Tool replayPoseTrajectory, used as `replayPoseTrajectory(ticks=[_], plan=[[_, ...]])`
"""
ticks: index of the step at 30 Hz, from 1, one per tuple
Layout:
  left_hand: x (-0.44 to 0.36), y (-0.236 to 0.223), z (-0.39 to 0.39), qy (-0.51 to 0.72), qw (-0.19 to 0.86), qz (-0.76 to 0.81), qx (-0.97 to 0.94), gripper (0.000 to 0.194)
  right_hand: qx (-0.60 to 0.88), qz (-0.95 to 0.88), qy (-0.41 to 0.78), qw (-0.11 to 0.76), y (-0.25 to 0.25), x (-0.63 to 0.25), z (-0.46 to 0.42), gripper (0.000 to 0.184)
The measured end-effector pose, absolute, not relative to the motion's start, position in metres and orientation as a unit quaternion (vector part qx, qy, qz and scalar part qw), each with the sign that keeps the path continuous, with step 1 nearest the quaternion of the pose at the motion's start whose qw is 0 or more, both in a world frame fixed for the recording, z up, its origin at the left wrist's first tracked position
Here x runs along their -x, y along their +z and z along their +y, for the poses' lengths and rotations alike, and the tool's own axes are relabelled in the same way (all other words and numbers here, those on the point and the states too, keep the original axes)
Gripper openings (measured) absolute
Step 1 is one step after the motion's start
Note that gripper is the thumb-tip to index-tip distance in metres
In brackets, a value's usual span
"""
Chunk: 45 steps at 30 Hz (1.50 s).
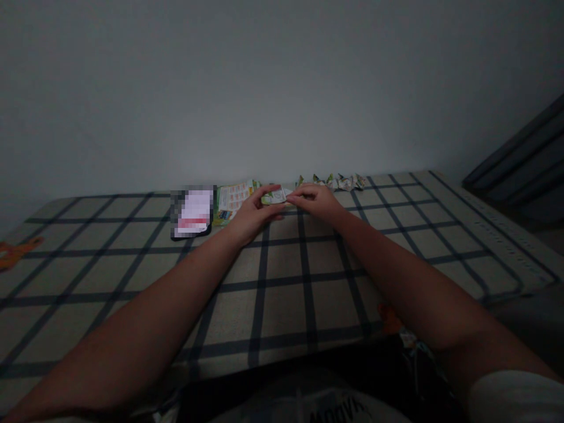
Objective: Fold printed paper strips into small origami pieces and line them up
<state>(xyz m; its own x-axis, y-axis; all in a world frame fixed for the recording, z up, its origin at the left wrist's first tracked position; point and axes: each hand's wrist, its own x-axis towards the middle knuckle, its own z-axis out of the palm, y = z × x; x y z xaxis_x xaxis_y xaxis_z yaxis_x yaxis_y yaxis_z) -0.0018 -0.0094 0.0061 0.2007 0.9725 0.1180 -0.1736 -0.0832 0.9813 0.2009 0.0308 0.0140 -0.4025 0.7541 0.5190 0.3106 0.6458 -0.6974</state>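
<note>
Near the far side of the table, both hands meet at a small piece of green-and-white printed paper (274, 196). My left hand (255, 212) grips its left part, thumb below and fingers above. My right hand (318, 201) pinches its right end between thumb and fingertips. Just left of my left hand lies a green printed sheet (233, 198) with small panels on it. Beyond my right hand sits a row of several folded or crumpled paper pieces (348, 183) in similar colours. The picture is dim, so the fold details are hard to make out.
A phone (194, 212) with a lit, pixelated screen lies left of the sheet. Blue-and-white checked cloth (282, 305) covers the table, which meets a plain wall. Orange-handled scissors, apparently, (20, 251) lie at the left edge. Another orange thing (389, 318) shows beside my right forearm.
</note>
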Motion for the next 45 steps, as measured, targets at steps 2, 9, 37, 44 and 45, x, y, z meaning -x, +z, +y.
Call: replayPoseTrajectory(ticks=[2, 9, 37, 44, 45], plan=[[0.002, 0.006, -0.009, 0.512, 0.561, 0.376, -0.531, 0.052, 0.335, -0.799, 0.252, 0.430, 0.015, -0.201, 0.030, 0.035], [0.002, 0.003, -0.008, 0.503, 0.523, 0.406, -0.555, 0.031, 0.353, -0.804, 0.217, 0.426, 0.015, -0.201, 0.031, 0.037], [0.006, 0.003, -0.002, 0.553, 0.429, 0.434, -0.567, 0.060, 0.380, -0.667, 0.388, 0.510, 0.006, -0.193, 0.037, 0.033], [0.005, 0.001, -0.003, 0.473, 0.565, 0.387, -0.555, 0.068, 0.326, -0.680, 0.442, 0.485, 0.006, -0.191, 0.034, 0.033], [0.004, 0.001, -0.004, 0.455, 0.573, 0.386, -0.562, 0.061, 0.322, -0.681, 0.448, 0.481, 0.007, -0.191, 0.033, 0.034]])
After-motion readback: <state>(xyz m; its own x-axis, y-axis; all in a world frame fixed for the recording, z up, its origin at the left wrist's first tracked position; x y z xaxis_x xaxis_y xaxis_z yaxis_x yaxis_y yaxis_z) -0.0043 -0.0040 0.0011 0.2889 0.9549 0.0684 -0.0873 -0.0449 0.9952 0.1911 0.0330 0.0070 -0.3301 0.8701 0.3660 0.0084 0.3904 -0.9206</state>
